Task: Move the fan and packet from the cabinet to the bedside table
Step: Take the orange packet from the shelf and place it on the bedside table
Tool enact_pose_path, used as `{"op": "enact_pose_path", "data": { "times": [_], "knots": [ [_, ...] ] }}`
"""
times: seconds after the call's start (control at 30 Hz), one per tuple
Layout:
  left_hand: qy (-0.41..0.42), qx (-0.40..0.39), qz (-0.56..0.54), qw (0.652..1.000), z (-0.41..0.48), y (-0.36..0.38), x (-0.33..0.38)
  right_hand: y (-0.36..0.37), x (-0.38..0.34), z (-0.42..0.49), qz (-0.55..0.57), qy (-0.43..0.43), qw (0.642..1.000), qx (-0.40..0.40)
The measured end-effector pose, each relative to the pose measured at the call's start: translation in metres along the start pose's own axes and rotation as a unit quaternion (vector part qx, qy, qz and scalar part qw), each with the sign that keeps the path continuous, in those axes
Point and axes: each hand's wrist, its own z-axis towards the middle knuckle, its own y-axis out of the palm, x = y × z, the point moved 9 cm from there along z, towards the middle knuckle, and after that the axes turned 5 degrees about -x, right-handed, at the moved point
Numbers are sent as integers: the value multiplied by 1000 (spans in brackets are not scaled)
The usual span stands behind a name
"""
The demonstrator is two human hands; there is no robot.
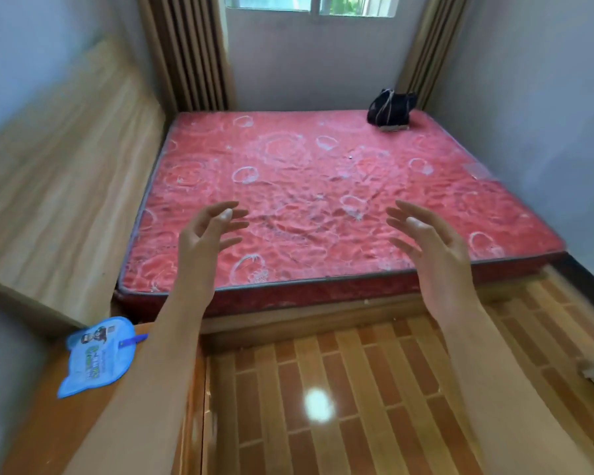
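Hands: both are hovering in the air with bare forearms stretching out toward the near edge of the bed, and neither is holding anything.
Left hand: it is hanging above the foot of the mattress, palm turning inward, fingers spread and loosely bent.
Right hand: it is mirroring the other, palm facing left, fingers apart and relaxed, well apart from the left hand.
Fan: it is lying flat on the desk at the lower left, a light blue printed fan with a darker blue handle pointing right toward the left forearm; whether handle and arm are touching, I cannot tell.
Desk: its orange-brown wooden top is sitting just beside the bed's corner, with the left forearm passing over its right side.
Mattress: red with pale ring patterns, it is lying bare on a wooden bed frame.
Black bag: it is sitting on the far right corner of the mattress, near the wall.
Headboard: light wood, it is running along the left side of the bed.
Curtains: tan drapes are hanging at either side of a window beyond the bed.
Floor: glossy brown and yellow strips are catching a bright spot of light between the forearms.
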Motion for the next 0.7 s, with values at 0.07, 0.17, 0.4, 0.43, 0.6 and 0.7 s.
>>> {"op": "enact_pose_path", "data": {
  "times": [0.07,0.17,0.4,0.43,0.6,0.7],
  "knots": [
    [-8,-34,-5,999,-1,38,-2,-38,-7,-15,-12,-1,999,41],
    [-21,-80,-14,996,-7,96,-7,-98,-21,-41,-24,-1,994,102],
    [-38,-187,-64,980,-48,241,-12,-229,-69,-133,-66,-24,967,246],
    [-40,-206,-69,975,-56,261,-12,-245,-76,-148,-78,-30,960,266],
    [-47,-310,-85,946,-99,364,-8,-311,-108,-230,-116,-41,920,371],
    [-55,-368,-89,924,-125,419,-7,-340,-121,-282,-117,-49,892,435]
  ]
}}
